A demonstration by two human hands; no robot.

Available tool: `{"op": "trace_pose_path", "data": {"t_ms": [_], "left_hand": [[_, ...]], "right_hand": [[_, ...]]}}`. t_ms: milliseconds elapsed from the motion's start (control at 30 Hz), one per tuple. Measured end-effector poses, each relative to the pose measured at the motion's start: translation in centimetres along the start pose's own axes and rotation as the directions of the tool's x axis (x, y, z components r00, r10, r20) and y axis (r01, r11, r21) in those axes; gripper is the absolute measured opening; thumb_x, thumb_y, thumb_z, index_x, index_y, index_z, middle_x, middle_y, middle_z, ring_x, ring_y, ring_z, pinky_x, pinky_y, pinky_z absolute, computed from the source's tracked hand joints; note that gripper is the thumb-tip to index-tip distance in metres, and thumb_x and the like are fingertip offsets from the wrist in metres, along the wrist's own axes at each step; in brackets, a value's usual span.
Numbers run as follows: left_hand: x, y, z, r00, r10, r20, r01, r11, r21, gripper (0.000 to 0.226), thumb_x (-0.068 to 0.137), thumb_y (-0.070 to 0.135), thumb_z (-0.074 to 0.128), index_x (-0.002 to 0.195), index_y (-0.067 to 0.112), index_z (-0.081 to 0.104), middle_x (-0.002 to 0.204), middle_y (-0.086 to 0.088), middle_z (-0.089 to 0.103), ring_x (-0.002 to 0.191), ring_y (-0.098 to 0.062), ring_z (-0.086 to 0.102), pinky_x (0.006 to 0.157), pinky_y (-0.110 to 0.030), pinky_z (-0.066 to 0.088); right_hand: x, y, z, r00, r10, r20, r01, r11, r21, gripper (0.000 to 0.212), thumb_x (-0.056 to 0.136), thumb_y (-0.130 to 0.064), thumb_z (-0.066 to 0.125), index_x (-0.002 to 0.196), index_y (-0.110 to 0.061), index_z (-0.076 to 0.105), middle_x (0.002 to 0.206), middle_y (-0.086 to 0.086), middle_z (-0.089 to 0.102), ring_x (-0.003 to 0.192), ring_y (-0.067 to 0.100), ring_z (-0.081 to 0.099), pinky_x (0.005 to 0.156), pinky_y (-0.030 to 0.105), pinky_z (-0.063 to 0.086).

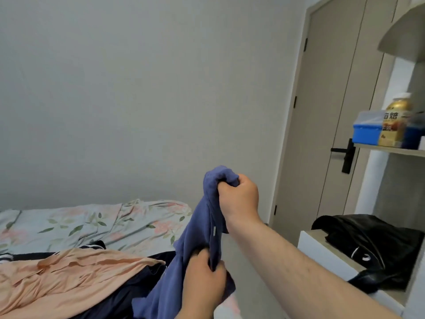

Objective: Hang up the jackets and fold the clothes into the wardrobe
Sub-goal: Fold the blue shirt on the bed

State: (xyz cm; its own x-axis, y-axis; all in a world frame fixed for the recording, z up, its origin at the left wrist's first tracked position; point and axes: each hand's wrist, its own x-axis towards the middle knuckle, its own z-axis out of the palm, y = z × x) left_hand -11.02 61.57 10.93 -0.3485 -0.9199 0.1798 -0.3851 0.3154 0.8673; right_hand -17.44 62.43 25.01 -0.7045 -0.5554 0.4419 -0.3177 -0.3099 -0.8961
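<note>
Garment: a slate-blue soft cotton garment is hanging bunched over the near right corner of the floral-sheeted bed.
Right hand: the right hand is clutching its wadded top, raised above the bed.
Left hand: the left hand is gripping a lower fold.
Pile: a peach thin-fabric garment and a dark navy garment are lying on the bed.
Jacket: a glossy black jacket is slumping right of the bed, unhung.
Risk: the trailing hem may be snagging the pile, and a shake could be dragging it off the bed.

Blue garment, bunched, dangling above bed
</note>
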Motion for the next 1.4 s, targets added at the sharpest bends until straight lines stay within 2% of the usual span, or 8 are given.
{"op": "trace_pose_path", "data": {"t_ms": [300, 433, 533, 633, 800, 933, 1200, 1400], "left_hand": [[2.7, 1.4, -16.3, 0.979, 0.146, 0.143, -0.077, 0.911, -0.405, 0.016, 0.089, -0.005, 0.053, 0.084, 0.005, 0.065, 0.070, -0.012, 0.066, 0.060, -0.014, 0.059, 0.054, -0.025, 0.043], [3.2, 3.5, -26.5, 0.923, 0.277, 0.267, -0.225, 0.952, -0.208, 0.026, 0.068, 0.023, 0.079, 0.086, 0.008, 0.067, 0.078, -0.011, 0.069, 0.068, -0.015, 0.062, 0.056, -0.024, 0.045], [3.0, 5.1, -32.3, 0.888, 0.183, 0.421, -0.368, 0.833, 0.413, 0.034, 0.052, 0.031, 0.072, 0.086, 0.029, 0.070, 0.080, 0.004, 0.073, 0.072, -0.009, 0.068, 0.060, -0.027, 0.052], [3.5, 5.9, -36.2, 0.935, 0.154, 0.318, -0.334, 0.680, 0.652, 0.036, 0.048, 0.044, 0.058, 0.080, 0.031, 0.068, 0.074, 0.010, 0.072, 0.072, -0.006, 0.068, 0.071, -0.036, 0.054], [4.3, 6.3, -41.1, 0.926, 0.372, -0.061, -0.331, 0.879, 0.344, 0.043, 0.054, 0.053, 0.065, 0.083, 0.024, 0.073, 0.072, -0.003, 0.072, 0.070, -0.020, 0.067, 0.069, -0.040, 0.052], [5.7, 5.6, -40.1, 0.900, 0.360, -0.248, -0.269, 0.903, 0.334, 0.016, 0.077, 0.039, 0.074, 0.071, 0.025, 0.072, 0.062, 0.002, 0.070, 0.066, -0.020, 0.066, 0.066, -0.038, 0.051], [11.2, -5.0, -29.9, 0.999, 0.036, -0.023, -0.027, 0.955, 0.296, 0.036, 0.089, 0.033, 0.066, 0.070, 0.003, 0.065, 0.062, -0.004, 0.067, 0.060, -0.016, 0.057, 0.061, -0.030, 0.041], [14.0, -15.5, -23.1, 0.996, -0.087, 0.022, 0.073, 0.924, 0.376, 0.032, 0.093, 0.026, 0.059, 0.066, 0.012, 0.066, 0.066, 0.000, 0.068, 0.068, -0.022, 0.063, 0.065, -0.033, 0.045]], "right_hand": [[3.5, -6.9, -6.0, 0.988, -0.133, 0.074, 0.141, 0.982, -0.123, 0.027, 0.081, -0.003, 0.055, 0.062, -0.019, 0.045, 0.056, -0.004, 0.047, 0.058, 0.015, 0.044, 0.053, 0.029, 0.041], [4.5, -7.9, -7.7, 0.987, -0.159, -0.008, 0.156, 0.975, -0.157, 0.024, 0.078, 0.004, 0.045, 0.066, -0.016, 0.041, 0.059, 0.002, 0.038, 0.059, 0.017, 0.034, 0.053, 0.027, 0.029], [4.7, -8.7, -8.0, 0.988, -0.154, -0.009, 0.150, 0.976, -0.160, 0.027, 0.077, 0.006, 0.040, 0.064, -0.018, 0.036, 0.059, 0.003, 0.033, 0.060, 0.017, 0.029, 0.053, 0.028, 0.025], [4.9, -9.8, -8.5, 0.991, -0.129, -0.016, 0.127, 0.985, -0.117, 0.026, 0.081, 0.006, 0.040, 0.066, -0.017, 0.039, 0.063, 0.006, 0.038, 0.063, 0.018, 0.032, 0.058, 0.031, 0.029], [5.3, -11.6, -10.7, 0.994, -0.068, 0.089, 0.083, 0.982, -0.169, 0.020, 0.084, 0.011, 0.048, 0.085, -0.005, 0.061, 0.075, 0.013, 0.062, 0.059, 0.021, 0.056, 0.053, 0.027, 0.046], [5.8, -10.0, -11.1, 0.942, 0.131, 0.308, -0.026, 0.946, -0.322, 0.020, 0.080, 0.005, 0.060, 0.087, -0.005, 0.076, 0.084, 0.016, 0.076, 0.074, 0.031, 0.072, 0.073, 0.038, 0.058], [5.0, 3.9, -7.6, 0.715, 0.596, 0.366, -0.394, 0.776, -0.492, 0.033, 0.088, -0.038, 0.069, 0.099, -0.007, 0.074, 0.097, 0.013, 0.076, 0.097, 0.030, 0.071, 0.091, 0.039, 0.053], [4.5, 16.4, -5.6, 0.555, 0.757, 0.345, -0.532, 0.642, -0.553, 0.027, 0.074, -0.041, 0.068, 0.075, -0.014, 0.069, 0.086, 0.008, 0.072, 0.075, 0.023, 0.066, 0.073, 0.029, 0.046]]}}
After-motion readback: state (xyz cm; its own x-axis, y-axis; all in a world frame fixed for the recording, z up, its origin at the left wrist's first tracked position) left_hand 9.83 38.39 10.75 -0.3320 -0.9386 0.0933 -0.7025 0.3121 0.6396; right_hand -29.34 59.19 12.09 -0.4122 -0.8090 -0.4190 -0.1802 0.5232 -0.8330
